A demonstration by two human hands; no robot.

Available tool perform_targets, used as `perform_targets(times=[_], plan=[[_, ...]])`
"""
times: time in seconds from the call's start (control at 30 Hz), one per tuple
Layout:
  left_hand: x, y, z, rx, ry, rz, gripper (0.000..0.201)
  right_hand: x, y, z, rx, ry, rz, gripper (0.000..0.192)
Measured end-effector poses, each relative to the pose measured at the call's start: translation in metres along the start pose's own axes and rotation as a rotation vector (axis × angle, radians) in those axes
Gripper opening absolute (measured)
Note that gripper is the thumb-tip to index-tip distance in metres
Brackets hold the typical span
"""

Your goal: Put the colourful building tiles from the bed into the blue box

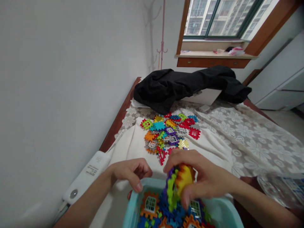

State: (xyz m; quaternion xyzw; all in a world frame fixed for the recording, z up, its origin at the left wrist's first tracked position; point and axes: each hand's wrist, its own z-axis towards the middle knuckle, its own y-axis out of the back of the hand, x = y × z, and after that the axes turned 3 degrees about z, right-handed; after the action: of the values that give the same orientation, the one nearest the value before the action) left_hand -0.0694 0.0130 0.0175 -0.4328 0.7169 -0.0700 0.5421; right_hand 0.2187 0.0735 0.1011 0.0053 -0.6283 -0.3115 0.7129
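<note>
My left hand (134,174) is closed on the upper left corner of a light teal plastic tub (131,202), its thumb over the rim. Above the tub, my right hand (197,171) grips several toothed plastic building pieces (179,182) in yellow, green and purple, slightly blurred. Inside the tub lie more such pieces, among them an orange one with a white window (150,204). Beyond the tub, a loose pile of colourful building pieces (166,133) is spread on a white cloth (133,139).
A black garment (190,84) lies across the far end of the table over a white object. The patterned tablecloth (256,136) covers the right side. A white power strip-like box (85,177) lies by the left wall. Clear plastic packaging (282,190) sits at right.
</note>
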Motion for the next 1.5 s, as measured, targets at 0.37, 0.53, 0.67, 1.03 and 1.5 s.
perform_targets(times=[0.37, 0.53, 0.67, 1.03, 1.5], plan=[[-0.003, -0.001, 0.002, 0.02, 0.001, 0.027, 0.034, -0.055, -0.01, 0.022, 0.032, 0.1, -0.217, 0.055], [-0.002, 0.0, 0.003, 0.03, 0.005, 0.01, 0.037, -0.107, -0.037, 0.029, 0.058, 0.038, -0.663, 0.081], [0.0, 0.0, 0.003, 0.028, -0.006, 0.009, 0.037, -0.116, -0.05, 0.025, -0.011, 0.067, -0.741, 0.053], [0.0, 0.001, 0.003, 0.014, 0.009, 0.021, 0.035, -0.116, -0.046, 0.023, -0.086, 0.027, -0.885, 0.04], [0.001, 0.002, 0.003, 0.016, -0.011, 0.015, 0.036, -0.12, -0.045, 0.02, -0.221, -0.092, -0.888, 0.07]])
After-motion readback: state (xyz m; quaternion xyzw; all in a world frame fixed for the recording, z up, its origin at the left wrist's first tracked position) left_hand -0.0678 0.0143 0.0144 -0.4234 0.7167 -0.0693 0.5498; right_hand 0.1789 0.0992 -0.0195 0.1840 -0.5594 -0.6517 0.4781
